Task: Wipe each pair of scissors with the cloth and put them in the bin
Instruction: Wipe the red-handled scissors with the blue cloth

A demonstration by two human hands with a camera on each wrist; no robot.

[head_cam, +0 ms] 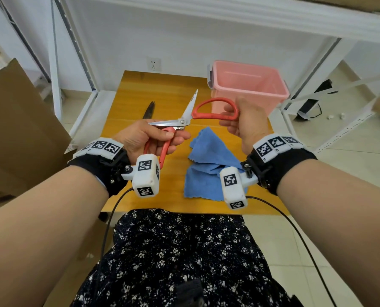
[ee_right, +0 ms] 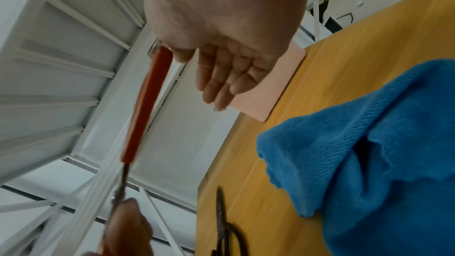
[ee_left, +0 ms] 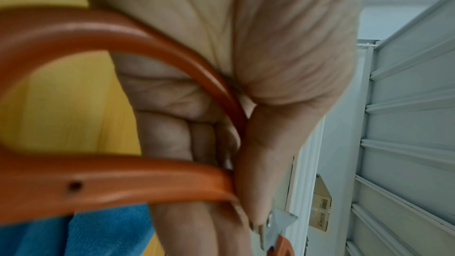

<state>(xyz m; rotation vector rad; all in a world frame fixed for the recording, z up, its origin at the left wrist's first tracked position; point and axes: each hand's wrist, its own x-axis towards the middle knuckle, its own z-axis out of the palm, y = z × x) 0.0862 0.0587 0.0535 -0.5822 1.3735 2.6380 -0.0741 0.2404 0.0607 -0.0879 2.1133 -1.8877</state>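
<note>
Red-handled scissors [head_cam: 183, 121] hang in the air above the table with their steel blades spread wide. My left hand [head_cam: 162, 138] grips the lower handle [ee_left: 74, 184], fingers curled round it and thumb near the pivot. My right hand [head_cam: 229, 122] holds the other handle loop [ee_right: 145, 108] in front of the bin, its thumb against the loop and its fingers loosely bent. A blue cloth [head_cam: 206, 165] lies crumpled on the table below my hands, and neither hand touches it. The pink bin [head_cam: 248, 65] stands at the back right. Dark scissors [head_cam: 149, 110] lie on the table at the back left.
The small wooden table [head_cam: 136, 89] is ringed by white metal shelving [head_cam: 74, 52]. Brown cardboard [head_cam: 18, 120] leans at the left. Cables run from both wrist cameras down past my lap.
</note>
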